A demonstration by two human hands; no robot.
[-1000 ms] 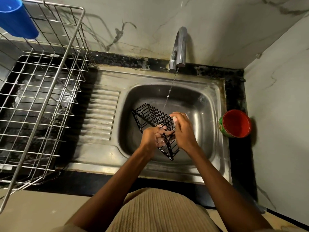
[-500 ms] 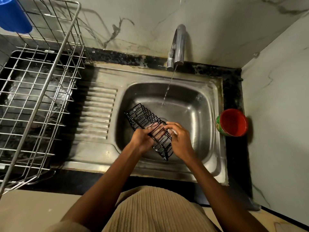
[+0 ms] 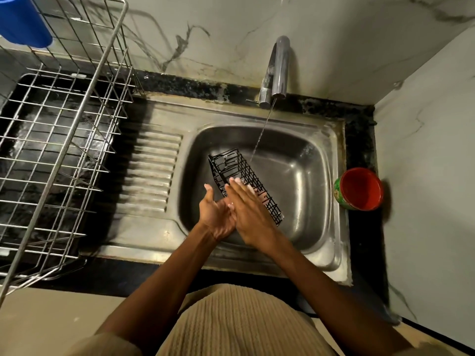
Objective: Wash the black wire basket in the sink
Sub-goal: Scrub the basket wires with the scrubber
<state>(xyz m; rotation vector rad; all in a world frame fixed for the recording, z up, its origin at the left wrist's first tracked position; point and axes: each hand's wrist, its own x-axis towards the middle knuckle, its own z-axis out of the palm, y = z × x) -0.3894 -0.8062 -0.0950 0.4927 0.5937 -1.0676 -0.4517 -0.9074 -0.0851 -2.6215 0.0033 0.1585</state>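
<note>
Marble-veined walls (image 3: 334, 34) close in a corner where a black stone worktop (image 3: 359, 240) carries a steel sink (image 3: 331, 191), a wire drying rack (image 3: 64, 129) with a blue cup (image 3: 23, 21), and a red cup (image 3: 359, 188). Water runs thinly from the tap (image 3: 279, 65). Neither hand grips the black wire basket (image 3: 231, 165), which lies slanted in the basin: the left hand (image 3: 216, 214) and right hand (image 3: 249, 211) meet above it, fingers straight and together. Unheld, it could slide on wet steel; soapy hands might fumble regripping.
</note>
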